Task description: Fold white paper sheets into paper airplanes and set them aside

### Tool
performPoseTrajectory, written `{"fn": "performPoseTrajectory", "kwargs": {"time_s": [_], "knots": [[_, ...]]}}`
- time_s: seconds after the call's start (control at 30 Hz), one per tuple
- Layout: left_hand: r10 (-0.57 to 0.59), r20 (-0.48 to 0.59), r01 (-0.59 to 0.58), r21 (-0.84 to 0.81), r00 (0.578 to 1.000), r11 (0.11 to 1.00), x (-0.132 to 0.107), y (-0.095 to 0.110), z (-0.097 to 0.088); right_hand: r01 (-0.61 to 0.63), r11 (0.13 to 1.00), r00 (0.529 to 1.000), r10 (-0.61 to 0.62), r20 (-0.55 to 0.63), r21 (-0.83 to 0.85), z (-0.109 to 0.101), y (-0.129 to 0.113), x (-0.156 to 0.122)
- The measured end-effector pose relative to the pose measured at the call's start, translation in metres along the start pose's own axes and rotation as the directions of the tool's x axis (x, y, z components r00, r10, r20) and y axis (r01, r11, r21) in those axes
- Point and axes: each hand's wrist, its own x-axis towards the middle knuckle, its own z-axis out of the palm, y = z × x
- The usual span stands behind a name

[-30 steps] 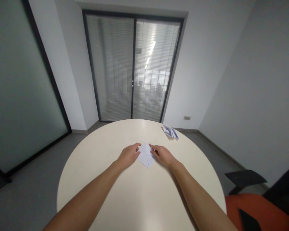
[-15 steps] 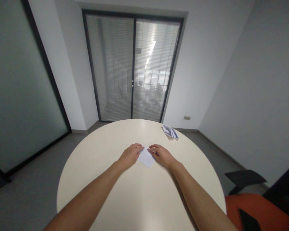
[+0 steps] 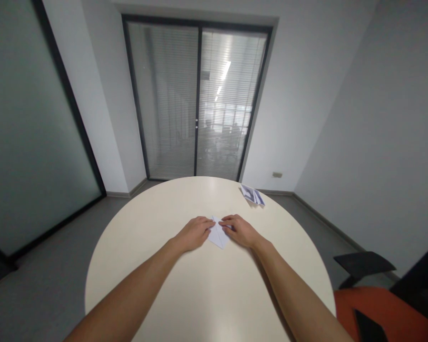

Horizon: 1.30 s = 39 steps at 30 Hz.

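A small white folded sheet of paper [image 3: 218,237] lies on the round table, its pointed end towards me and a crease running down its middle. My left hand [image 3: 196,232] is at its left side, thumb and fingers closed on the left edge. On the opposite side my right hand [image 3: 239,230] has its fingers bent over the paper's right edge, with the thumb beneath them. Fingertips of both hands come close together near the paper's far end. Parts of both side edges are hidden under the fingers.
The cream round table [image 3: 142,266] fills the middle. Near its far right edge lies a folded printed leaflet [image 3: 251,195]. An orange chair [image 3: 381,313] with black armrests stands at the right. Beyond the table is a glass door [image 3: 171,104] with blinds.
My left hand has shifted slightly, its fingers now lower and flatter on the paper. The paper has moved a little to the right. My right hand has barely moved.
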Motion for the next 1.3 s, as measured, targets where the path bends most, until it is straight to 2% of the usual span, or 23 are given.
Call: {"fn": "performPoseTrajectory", "kwargs": {"time_s": [0.27,0.43,0.67,1.03,1.3], "knots": [[0.002,0.002,-0.002,0.165,1.000,0.986,0.000,0.001,-0.005,-0.011,1.000,1.000,0.011,0.001,-0.029,-0.003,0.015,-0.001],[0.047,0.028,-0.052,0.206,0.998,0.977,0.000,0.010,-0.012,-0.102,0.993,0.995,0.102,-0.003,-0.066,-0.003,0.024,-0.002],[0.095,0.054,-0.103,0.173,0.994,0.980,-0.001,0.019,-0.016,-0.253,0.964,0.965,0.246,-0.092,-0.076,0.001,0.025,-0.001],[0.094,0.071,-0.102,0.110,0.993,0.989,-0.003,0.020,-0.014,-0.335,0.941,0.935,0.324,-0.143,-0.054,0.001,0.015,0.001],[0.031,0.085,-0.038,0.078,0.996,0.996,0.000,0.020,-0.017,-0.271,0.961,0.958,0.265,-0.109,-0.049,0.003,0.013,0.001]]}}
